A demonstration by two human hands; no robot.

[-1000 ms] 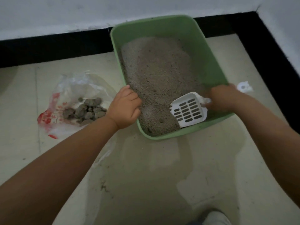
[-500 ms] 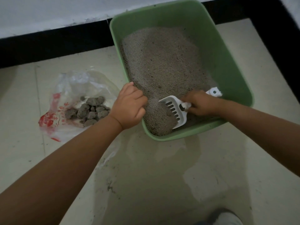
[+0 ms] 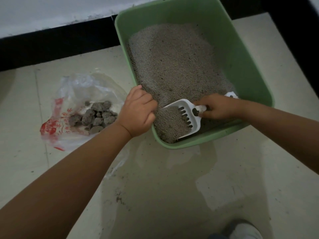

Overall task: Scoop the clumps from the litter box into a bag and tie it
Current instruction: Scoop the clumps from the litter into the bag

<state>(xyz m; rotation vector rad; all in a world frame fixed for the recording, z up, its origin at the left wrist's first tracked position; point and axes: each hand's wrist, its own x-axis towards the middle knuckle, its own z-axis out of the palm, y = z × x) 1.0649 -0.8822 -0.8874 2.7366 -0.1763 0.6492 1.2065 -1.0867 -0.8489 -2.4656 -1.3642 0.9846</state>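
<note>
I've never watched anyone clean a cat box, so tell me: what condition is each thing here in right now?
Litter box: on the floor, holding loose grey litter.
Scoop: inside the box, loaded with litter.
Plastic bag: lying open on the floor, untied.
Clumps: piled in the bag.
Left hand: gripping the box's near-left rim.
Right hand: closed around the scoop's handle.

A pale tiled floor (image 3: 172, 187) is lying scattered with dark grit beneath a black skirting band (image 3: 51, 47) and a white wall (image 3: 51, 11), while a light-coloured shoe (image 3: 245, 232) is showing at the bottom edge
</note>
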